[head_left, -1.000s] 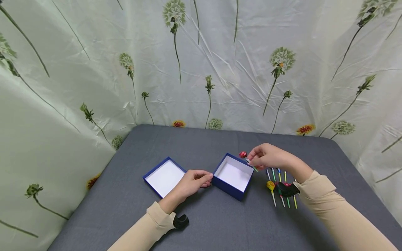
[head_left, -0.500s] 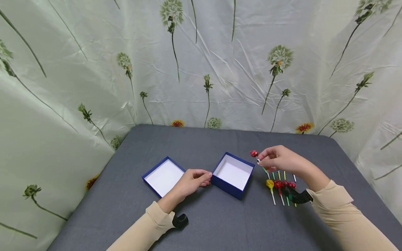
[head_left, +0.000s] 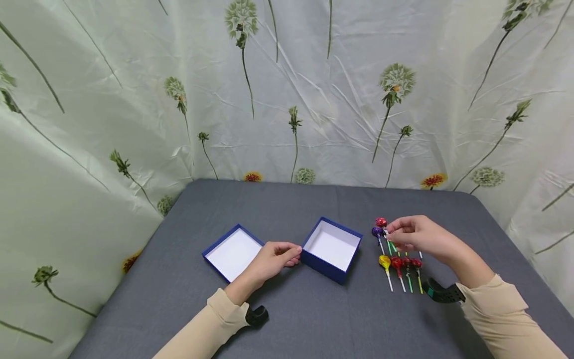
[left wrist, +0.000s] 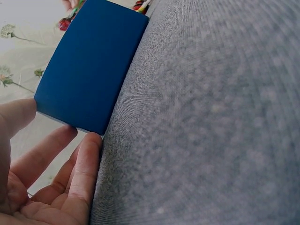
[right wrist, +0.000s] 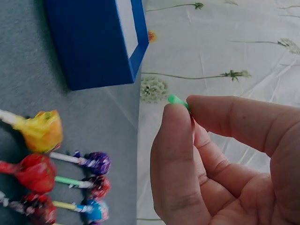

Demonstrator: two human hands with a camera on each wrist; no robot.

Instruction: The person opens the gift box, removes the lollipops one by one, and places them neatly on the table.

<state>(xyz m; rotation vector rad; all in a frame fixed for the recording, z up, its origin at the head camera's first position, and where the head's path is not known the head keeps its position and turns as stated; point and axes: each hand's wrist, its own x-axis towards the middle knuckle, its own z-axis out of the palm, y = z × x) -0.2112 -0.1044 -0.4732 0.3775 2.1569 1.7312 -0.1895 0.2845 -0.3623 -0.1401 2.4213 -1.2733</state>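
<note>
My right hand (head_left: 417,234) pinches a lollipop (head_left: 380,222) with a red wrapper and a green stick. It is over the far row of lollipops, and in the right wrist view the green stick end pokes out between thumb and index finger. A purple lollipop (head_left: 377,232) lies just beneath. To the left stands a blue box (head_left: 325,267), uncovered, its white inside showing. Fingertips of my left hand (head_left: 273,260) touch the box's left corner; in the left wrist view thumb and fingers line up along that edge, not wrapped around it.
Several lollipops lie in two rows right of the box; a yellow one (head_left: 384,262) and a red one (head_left: 396,264) are in the near row. The blue-rimmed lid (head_left: 233,252) lies white side up, left of the box. A floral curtain (head_left: 287,89) hangs behind the grey table (head_left: 314,319).
My right hand has moved right with the red lollipop, from beside the box's far rim to the far row of lollipops, and lowered. The left hand stays at the box corner.
</note>
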